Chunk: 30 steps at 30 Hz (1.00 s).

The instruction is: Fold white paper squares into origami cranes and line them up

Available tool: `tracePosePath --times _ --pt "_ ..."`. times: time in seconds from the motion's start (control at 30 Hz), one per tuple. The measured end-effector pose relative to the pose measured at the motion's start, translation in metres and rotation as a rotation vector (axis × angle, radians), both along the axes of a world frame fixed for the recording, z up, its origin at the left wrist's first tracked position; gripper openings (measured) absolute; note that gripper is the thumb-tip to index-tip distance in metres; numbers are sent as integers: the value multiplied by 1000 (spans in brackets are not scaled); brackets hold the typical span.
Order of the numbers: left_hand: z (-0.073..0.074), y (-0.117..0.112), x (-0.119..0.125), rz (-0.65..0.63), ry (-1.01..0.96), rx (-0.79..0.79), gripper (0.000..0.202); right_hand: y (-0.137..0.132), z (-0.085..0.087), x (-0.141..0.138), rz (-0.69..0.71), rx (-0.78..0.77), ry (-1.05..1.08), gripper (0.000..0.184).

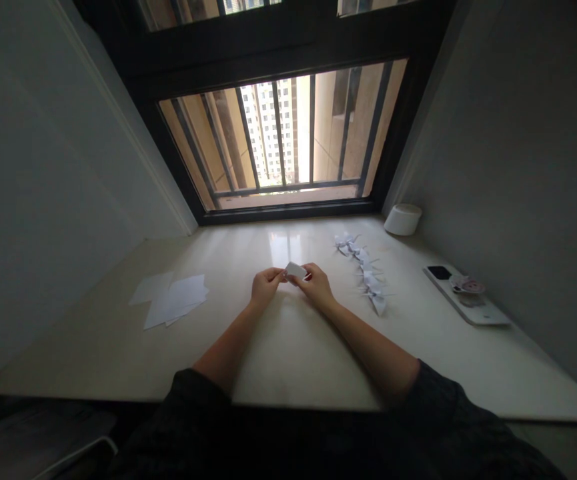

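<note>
Midair, white paper, between both hands

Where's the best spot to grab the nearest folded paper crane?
Pinch the nearest paper crane at its folded middle, coming from above with the right hand. Its thin points look easily bent, and it lies low on the counter, so a light pinch seems safest.

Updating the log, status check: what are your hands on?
Left hand, right hand: both pinching small white paper piece. Row of paper cranes to right. Loose white sheets to left.
</note>
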<state>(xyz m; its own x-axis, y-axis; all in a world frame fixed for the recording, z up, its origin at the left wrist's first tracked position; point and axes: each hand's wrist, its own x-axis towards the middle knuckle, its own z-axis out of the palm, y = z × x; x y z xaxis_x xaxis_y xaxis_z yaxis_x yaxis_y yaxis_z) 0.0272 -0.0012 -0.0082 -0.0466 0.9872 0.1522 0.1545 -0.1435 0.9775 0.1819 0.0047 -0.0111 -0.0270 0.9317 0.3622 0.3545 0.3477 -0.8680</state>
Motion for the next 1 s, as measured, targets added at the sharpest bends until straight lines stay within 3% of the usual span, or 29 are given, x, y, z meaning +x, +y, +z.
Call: tracePosePath --times 0.17,0.4,0.6,1.0 --pt "-4 2 0 -32 -35 45 28 4 -2 3 11 -144 32 41" --pt "-7 4 -1 -66 -12 50 27 2 0 5 87 -179 107 41" --pt "-5 3 0 -69 37 25 27 0 2 1 63 -269 269 40" --pt "3 1 0 16 64 -45 29 3 -1 4 123 -322 371 47"
